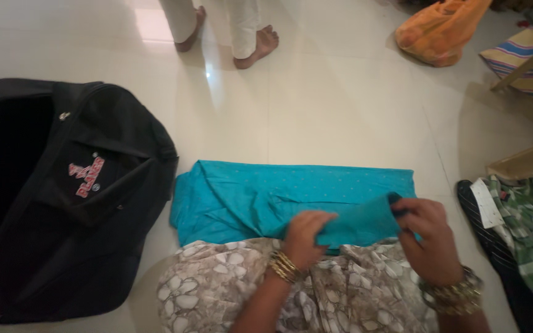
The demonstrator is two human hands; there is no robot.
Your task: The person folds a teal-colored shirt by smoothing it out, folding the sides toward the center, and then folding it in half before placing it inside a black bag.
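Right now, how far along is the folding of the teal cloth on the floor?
Mostly done: the teal cloth already lies on the tiled floor as a flat, narrow rectangle. In hand: the left hand and right hand both grip its near edge, lifted into a fold. Left: that flap is not yet laid flat. The black bag beside it stands open; a green striped garment lies to the right.
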